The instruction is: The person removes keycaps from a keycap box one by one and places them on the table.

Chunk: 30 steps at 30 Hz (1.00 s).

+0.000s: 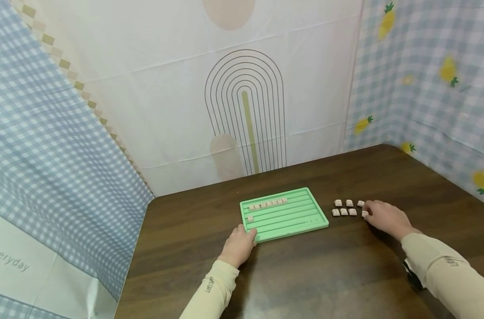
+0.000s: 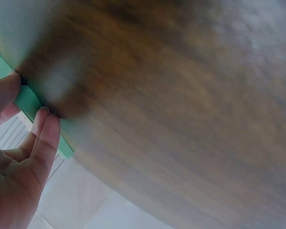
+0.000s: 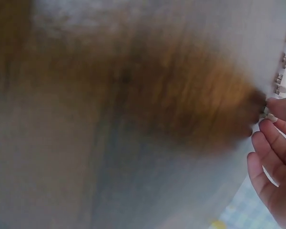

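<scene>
A light green ridged tray [image 1: 282, 221] lies on the table, with a row of small white keycaps [image 1: 269, 204] along its back groove and a single keycap [image 1: 250, 219] in a groove nearer the front left. My left hand [image 1: 238, 243] grips the tray's front left corner; in the left wrist view, thumb and fingers [image 2: 48, 131] are on its green edge [image 2: 27, 101]. To the right of the tray, my right hand [image 1: 387, 218] pinches a white keycap [image 3: 269, 116] between thumb and finger, at the right end of two short rows of loose keycaps [image 1: 344, 212].
The dark wooden table [image 1: 298, 274] reaches back to a white cloth wall [image 1: 178, 115]. Blue checked cloth [image 1: 58, 146] hangs at the left, and more with pineapples [image 1: 429, 102] at the right. A dark band [image 1: 413, 277] shows under the right sleeve.
</scene>
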### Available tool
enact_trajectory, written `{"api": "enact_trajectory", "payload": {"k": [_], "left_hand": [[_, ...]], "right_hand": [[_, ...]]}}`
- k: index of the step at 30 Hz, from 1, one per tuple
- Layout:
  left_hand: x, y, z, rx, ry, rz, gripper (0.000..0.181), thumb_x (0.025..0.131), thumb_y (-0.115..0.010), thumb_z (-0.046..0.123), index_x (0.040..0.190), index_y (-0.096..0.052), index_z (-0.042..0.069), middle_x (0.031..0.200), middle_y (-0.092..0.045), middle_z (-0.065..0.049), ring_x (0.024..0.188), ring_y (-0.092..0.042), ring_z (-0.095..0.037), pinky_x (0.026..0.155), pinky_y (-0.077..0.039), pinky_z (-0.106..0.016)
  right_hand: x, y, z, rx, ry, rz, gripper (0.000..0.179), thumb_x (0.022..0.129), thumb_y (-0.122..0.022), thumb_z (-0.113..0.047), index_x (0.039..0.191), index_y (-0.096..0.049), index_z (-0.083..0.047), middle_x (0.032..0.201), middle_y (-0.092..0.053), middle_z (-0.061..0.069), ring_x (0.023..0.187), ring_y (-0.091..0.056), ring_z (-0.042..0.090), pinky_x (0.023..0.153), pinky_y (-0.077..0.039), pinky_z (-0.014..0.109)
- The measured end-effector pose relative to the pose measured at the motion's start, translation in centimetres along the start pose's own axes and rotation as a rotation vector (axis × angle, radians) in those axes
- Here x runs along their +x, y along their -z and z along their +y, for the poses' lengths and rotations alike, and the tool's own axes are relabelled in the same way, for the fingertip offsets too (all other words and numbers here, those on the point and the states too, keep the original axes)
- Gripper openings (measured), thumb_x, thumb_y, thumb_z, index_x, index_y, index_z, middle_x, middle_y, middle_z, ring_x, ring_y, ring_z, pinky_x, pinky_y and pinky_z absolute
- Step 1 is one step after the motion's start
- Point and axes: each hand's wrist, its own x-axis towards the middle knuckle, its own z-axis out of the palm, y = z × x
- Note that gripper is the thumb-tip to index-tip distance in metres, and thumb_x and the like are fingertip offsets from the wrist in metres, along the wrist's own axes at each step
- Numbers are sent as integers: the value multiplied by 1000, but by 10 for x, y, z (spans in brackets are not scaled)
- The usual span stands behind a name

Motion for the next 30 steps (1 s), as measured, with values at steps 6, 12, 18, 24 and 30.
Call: {"api": "enact_trajectory", "payload": {"k": [6,12,18,24,30], "left_hand": [[2,0,-5,-8,10,8,19,85,-65,23,89,-50,12,85,-52,-14,74,-54,-26,53,-46,-33],[0,0,-7,-12,14,3,20,85,-65,23,88,-49,12,83,-51,-13,73,-53,-25,52,-44,-31],[-1,2,-6,-10,24,-7,19,85,-65,24,88,-50,13,83,-52,-13,74,-54,-25,53,-45,-32],[-2,2,-4,-8,14,-15,18,85,-65,24,89,-51,13,84,-53,-13,74,-54,-25,54,-45,-31],[-1,1,2,7,5,0,18,85,-65,23,88,-51,14,83,-53,-12,74,-54,-24,53,-45,-31]], "right_hand": [[9,1,-4,-17,14,-1,17,85,-60,-17,96,-62,-4,90,-63,14,73,-58,25,59,-45,44],[13,4,-8,-23,3,8,28,84,-61,-19,104,-60,0,97,-63,20,79,-60,33,59,-46,47],[22,22,-33,-15,18,83,28,86,-56,-17,109,-60,1,99,-64,20,76,-61,30,52,-47,42],[42,17,-82,-3,75,121,26,86,-59,-17,108,-62,-3,101,-65,16,81,-62,29,56,-48,42],[59,-5,-141,60,172,85,25,86,-61,-17,108,-64,-6,95,-66,8,79,-62,20,55,-47,34]]}}
